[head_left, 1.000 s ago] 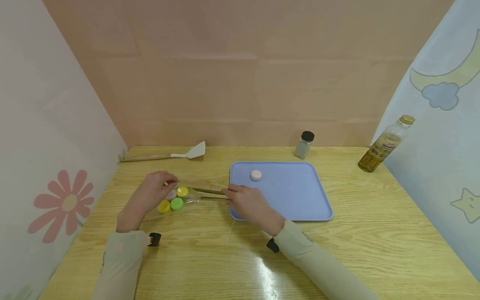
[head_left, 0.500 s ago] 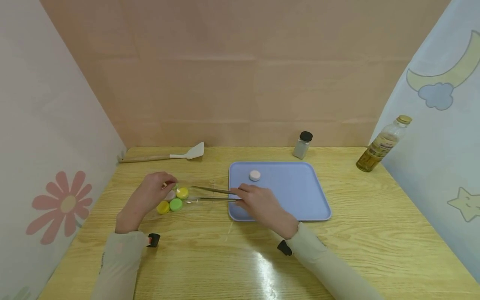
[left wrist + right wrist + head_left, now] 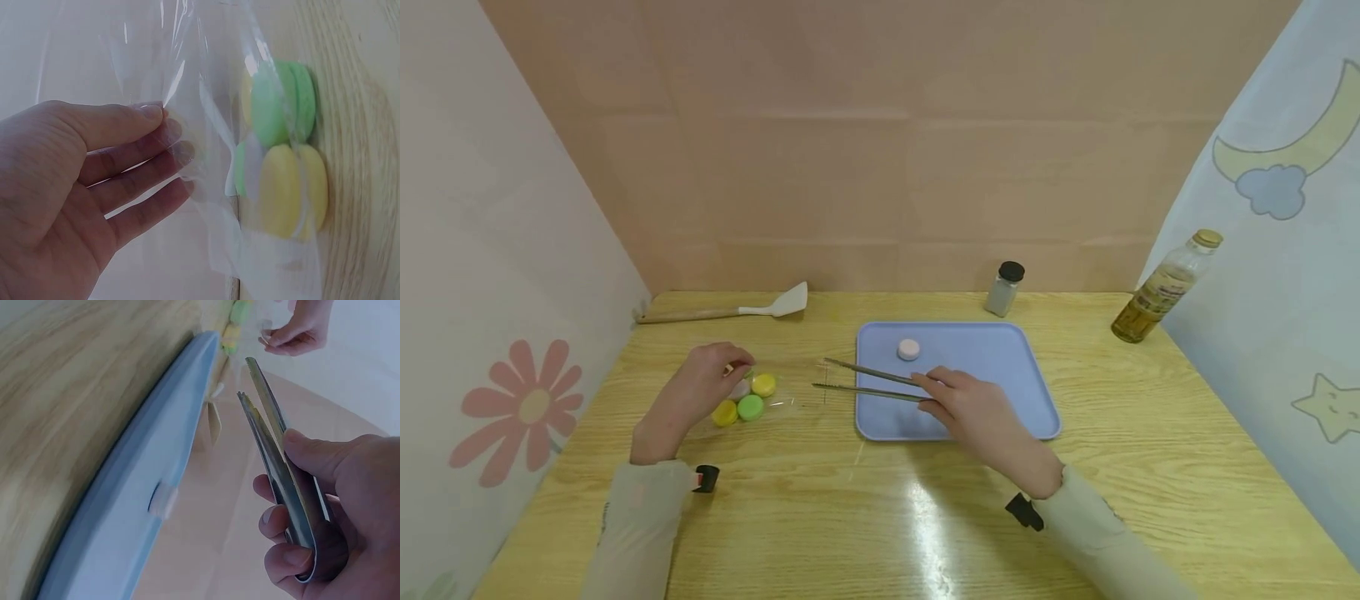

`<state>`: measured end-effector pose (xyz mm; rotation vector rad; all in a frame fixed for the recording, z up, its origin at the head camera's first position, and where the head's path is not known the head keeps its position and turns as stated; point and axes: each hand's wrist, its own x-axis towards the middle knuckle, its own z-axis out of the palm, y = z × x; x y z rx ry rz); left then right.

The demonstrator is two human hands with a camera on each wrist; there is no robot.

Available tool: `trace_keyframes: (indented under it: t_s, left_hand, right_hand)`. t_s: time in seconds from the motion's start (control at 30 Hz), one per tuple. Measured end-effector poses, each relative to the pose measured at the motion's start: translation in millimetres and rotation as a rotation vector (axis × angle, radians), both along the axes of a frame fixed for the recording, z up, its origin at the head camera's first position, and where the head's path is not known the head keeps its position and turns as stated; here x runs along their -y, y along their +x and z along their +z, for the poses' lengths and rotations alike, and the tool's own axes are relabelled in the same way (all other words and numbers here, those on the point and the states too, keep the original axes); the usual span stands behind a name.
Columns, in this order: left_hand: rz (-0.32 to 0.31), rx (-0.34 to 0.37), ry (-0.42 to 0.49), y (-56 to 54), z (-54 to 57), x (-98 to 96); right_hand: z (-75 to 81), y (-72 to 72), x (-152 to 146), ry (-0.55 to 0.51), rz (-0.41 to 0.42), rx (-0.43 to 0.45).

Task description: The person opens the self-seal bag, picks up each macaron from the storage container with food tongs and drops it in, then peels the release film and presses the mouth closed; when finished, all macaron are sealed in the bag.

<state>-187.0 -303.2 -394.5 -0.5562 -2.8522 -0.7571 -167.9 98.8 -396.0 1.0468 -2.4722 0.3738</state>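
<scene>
My left hand (image 3: 700, 383) pinches the upper edge of a clear plastic bag (image 3: 212, 81) between thumb and fingertips. Inside the bag sit several macarons, among them a yellow macaron (image 3: 763, 384), a green macaron (image 3: 750, 407) and a pale one partly hidden. In my right hand (image 3: 985, 417) I hold metal tongs (image 3: 281, 469), thumb on one arm and fingers round the other. The tips of the tongs stand apart with nothing between them, over the left side of the blue tray (image 3: 1037, 425) and pointing at the bag. One pale pink macaron (image 3: 908, 349) lies on the tray.
Behind the bag lies a spatula (image 3: 775, 308) with a wooden handle. A small jar with a black lid (image 3: 1002, 289) stands behind the tray. An oil bottle (image 3: 1161, 292) is at the back right. Walls close in the back and both sides.
My right hand has drawn the tongs to the right, out of the bag's mouth and over the tray. The left hand keeps its pinch on the bag in the same place.
</scene>
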Motion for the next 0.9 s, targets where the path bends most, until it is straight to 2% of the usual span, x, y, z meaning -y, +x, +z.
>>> trace_keyframes:
  t_s: [0.17,0.47,0.73,0.9]
  left_hand:
    - [0.0,-0.004,0.0,0.3,0.3,-0.6]
    - [0.003,-0.021,-0.007,0.5,0.3,1.0]
    - [-0.002,-0.011,-0.007,-2.1,-0.6,1.6]
    - [-0.001,-0.008,-0.004,-1.6,-1.7,1.7]
  right_hand:
    - [3.7,2.6,-29.0,-0.043,-0.004,-0.043]
    - [11.2,12.2,-74.8,-0.036,-0.061,-0.057]
    - [-3.8,21.4,-100.5,-0.051,-0.082,-0.076]
    - [-12.3,24.0,-113.7,-0.026,-0.132,-0.026]
